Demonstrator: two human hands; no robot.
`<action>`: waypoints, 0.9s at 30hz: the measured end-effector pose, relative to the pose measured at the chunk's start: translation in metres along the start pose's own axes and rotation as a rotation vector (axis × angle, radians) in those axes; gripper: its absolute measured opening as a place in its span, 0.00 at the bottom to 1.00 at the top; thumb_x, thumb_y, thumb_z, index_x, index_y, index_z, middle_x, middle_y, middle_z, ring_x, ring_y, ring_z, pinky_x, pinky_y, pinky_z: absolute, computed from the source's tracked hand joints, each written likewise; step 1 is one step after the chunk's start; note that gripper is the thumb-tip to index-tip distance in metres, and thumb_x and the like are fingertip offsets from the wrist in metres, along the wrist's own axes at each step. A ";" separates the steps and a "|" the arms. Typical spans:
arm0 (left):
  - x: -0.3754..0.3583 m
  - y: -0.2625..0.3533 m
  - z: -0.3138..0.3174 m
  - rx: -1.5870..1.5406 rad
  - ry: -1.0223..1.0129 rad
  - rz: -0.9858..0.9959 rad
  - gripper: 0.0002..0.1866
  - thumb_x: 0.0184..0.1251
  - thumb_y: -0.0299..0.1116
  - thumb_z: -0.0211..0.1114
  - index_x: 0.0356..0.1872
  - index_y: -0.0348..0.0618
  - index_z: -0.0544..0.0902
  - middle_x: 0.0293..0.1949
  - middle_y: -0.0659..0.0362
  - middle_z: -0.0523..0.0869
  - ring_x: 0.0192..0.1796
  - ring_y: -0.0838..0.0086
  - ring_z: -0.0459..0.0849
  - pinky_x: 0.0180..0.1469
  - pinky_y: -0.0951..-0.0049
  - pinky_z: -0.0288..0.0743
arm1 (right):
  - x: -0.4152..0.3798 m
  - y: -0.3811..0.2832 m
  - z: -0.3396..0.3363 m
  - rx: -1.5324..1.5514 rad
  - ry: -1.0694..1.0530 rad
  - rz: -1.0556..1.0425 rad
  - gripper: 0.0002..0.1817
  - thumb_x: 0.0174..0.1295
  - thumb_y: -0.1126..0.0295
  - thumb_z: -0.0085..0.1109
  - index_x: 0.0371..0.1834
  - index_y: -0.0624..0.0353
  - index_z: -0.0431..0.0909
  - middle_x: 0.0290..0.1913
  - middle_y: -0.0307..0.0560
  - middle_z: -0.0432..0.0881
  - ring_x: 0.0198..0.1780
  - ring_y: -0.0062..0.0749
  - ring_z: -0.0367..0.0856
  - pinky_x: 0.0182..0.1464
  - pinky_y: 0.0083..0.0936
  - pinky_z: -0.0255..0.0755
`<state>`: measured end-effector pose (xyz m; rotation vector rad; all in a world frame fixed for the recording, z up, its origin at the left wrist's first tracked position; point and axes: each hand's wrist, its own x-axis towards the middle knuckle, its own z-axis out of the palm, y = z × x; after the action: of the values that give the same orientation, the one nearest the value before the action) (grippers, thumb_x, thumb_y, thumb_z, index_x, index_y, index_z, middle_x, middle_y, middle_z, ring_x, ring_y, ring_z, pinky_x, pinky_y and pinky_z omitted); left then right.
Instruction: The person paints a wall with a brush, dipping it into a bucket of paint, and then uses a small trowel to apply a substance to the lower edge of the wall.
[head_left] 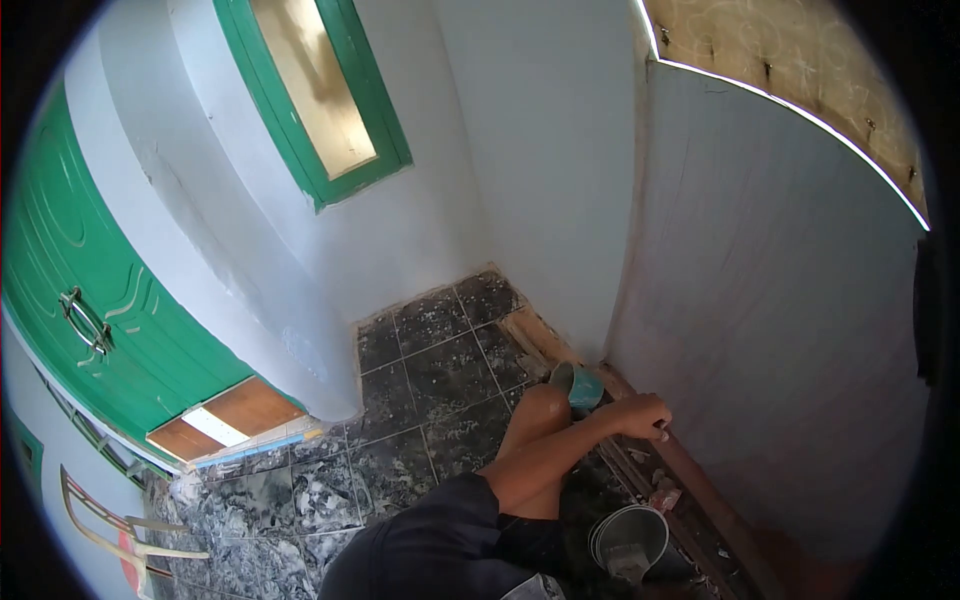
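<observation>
My left hand [642,416] is at the end of a bare forearm that reaches right, past my bent knee [540,412]. Its fingers are curled closed near the base of the wall. A small pale spot shows at the fingertips, too small to name. Just left of the hand, a teal cup-like container [583,386] lies tilted by the knee. Below the hand, a grey bucket [655,528] holds a flat greyish thing that I cannot make out. My right hand is out of view.
Dark floor tiles [440,385] carry white splatters. A wooden strip [700,480] with debris runs along the right wall [770,300]. Left are a green door [130,300] and a rounded white column [300,350]. A chair-like frame [130,525] stands lower left.
</observation>
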<state>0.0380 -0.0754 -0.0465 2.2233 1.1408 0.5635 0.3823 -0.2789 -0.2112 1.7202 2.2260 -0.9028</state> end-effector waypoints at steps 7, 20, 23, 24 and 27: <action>-0.007 0.002 -0.007 0.020 -0.014 -0.034 0.12 0.51 0.37 0.70 0.31 0.41 0.83 0.30 0.52 0.84 0.38 0.57 0.84 0.41 0.59 0.76 | -0.007 0.046 0.050 -0.078 0.129 0.007 0.22 0.61 0.50 0.56 0.35 0.60 0.83 0.35 0.54 0.84 0.39 0.46 0.84 0.43 0.38 0.75; -0.004 0.004 -0.004 0.045 -0.122 -0.070 0.12 0.51 0.37 0.70 0.33 0.42 0.84 0.33 0.53 0.86 0.39 0.59 0.85 0.43 0.61 0.76 | -0.047 0.041 0.040 0.040 0.059 0.112 0.29 0.58 0.43 0.55 0.31 0.63 0.83 0.31 0.62 0.83 0.38 0.59 0.83 0.42 0.47 0.74; -0.001 0.001 0.001 0.054 -0.116 -0.064 0.12 0.51 0.37 0.71 0.32 0.42 0.84 0.33 0.54 0.86 0.39 0.59 0.85 0.42 0.61 0.77 | -0.046 0.048 0.045 0.080 0.063 0.059 0.27 0.59 0.45 0.54 0.32 0.63 0.83 0.32 0.62 0.83 0.38 0.58 0.83 0.42 0.46 0.75; -0.001 -0.001 0.002 0.059 -0.115 -0.065 0.12 0.51 0.37 0.71 0.32 0.42 0.84 0.33 0.54 0.86 0.39 0.59 0.85 0.42 0.61 0.77 | -0.043 0.052 0.050 0.098 0.070 0.039 0.27 0.60 0.46 0.54 0.32 0.63 0.83 0.32 0.62 0.83 0.38 0.58 0.83 0.42 0.46 0.75; -0.002 -0.002 0.000 -0.001 -0.128 -0.072 0.11 0.51 0.37 0.70 0.32 0.42 0.84 0.33 0.54 0.86 0.39 0.59 0.85 0.42 0.61 0.77 | -0.041 0.061 0.058 0.044 0.087 -0.048 0.26 0.64 0.46 0.48 0.28 0.60 0.81 0.30 0.62 0.81 0.34 0.61 0.79 0.37 0.51 0.72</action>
<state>0.0357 -0.0760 -0.0479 2.1738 1.1486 0.3859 0.4395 -0.3364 -0.2585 1.7649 2.3289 -0.9097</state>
